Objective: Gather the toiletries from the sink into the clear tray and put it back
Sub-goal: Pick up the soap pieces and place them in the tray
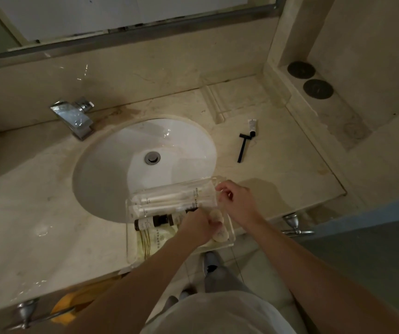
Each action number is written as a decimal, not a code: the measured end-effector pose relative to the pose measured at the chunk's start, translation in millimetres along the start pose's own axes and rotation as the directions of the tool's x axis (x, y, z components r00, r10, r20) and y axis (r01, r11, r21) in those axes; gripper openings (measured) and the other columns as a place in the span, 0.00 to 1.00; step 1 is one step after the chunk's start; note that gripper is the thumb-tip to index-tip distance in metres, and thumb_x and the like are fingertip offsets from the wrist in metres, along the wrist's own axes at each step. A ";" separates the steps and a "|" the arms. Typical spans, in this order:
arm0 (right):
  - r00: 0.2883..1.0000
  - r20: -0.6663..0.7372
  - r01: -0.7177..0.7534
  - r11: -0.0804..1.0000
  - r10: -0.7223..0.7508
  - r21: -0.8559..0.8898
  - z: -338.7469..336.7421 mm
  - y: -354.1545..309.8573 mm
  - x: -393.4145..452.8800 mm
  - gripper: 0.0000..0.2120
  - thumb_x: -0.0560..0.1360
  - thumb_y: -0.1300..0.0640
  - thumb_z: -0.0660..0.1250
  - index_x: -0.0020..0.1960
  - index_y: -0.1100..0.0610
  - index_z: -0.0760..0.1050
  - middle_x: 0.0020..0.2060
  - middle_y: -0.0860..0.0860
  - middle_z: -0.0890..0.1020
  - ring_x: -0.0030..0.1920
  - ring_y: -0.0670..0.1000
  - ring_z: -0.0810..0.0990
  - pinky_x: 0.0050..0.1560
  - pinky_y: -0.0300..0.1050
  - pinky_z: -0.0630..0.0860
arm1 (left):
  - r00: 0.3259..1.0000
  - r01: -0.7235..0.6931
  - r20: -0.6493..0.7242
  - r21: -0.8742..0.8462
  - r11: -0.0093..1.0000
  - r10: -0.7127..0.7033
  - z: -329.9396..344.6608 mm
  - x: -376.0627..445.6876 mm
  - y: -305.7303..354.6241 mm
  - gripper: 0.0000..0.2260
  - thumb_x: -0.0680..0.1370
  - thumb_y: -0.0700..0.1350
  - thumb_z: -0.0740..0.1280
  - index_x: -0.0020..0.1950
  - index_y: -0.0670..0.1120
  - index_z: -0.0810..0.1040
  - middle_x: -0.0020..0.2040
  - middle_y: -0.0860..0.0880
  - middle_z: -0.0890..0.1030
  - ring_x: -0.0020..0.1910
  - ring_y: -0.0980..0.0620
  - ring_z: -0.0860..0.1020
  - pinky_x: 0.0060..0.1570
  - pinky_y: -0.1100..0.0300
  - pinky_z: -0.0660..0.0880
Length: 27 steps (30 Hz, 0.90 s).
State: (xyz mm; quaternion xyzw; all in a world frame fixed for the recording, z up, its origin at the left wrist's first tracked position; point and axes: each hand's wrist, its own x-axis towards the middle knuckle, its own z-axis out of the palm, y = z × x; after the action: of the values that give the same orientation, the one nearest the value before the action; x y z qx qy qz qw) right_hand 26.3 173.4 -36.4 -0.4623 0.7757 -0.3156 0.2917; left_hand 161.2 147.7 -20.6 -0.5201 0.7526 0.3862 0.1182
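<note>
Clear acrylic tray (pixel 229 233) sits on the marble counter's (pixel 37 213) front edge, overlapping the round white basin (pixel 111 165). Left hand (pixel 199 226) curls round something inside; right hand (pixel 238 201) pinches its far corner. Matte black razor (pixel 241 148) and small tube (pixel 252 126) lie well apart.

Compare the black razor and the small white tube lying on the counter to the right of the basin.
The razor is all black; the tube is white with a black cap. The razor is long and thin with a crossbar head; the tube is short and flat. The razor's head lies at its far end, while the tube's cap points toward the person. Both lie flat on the counter, close together, outside the clear tray, untouched by either hand.
</note>
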 end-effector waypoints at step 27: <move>0.919 0.288 0.363 0.865 -0.270 -0.347 6.6 6.2 -1.9 0.06 0.75 0.54 0.64 0.50 0.53 0.76 0.46 0.51 0.82 0.50 0.54 0.72 0.43 0.45 0.64 | 0.981 0.110 -0.152 -0.087 0.990 -0.122 9.5 1.6 0.0 0.16 0.77 0.49 0.63 0.29 0.46 0.71 0.26 0.53 0.71 0.27 0.55 0.71 0.24 0.64 0.61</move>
State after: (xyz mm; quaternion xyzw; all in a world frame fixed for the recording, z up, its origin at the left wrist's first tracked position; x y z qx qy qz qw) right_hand 28.7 176.0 -44.9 -0.6664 0.6969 -0.1414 0.2241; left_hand 158.3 153.3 -28.0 -0.5962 0.7121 0.3658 0.0605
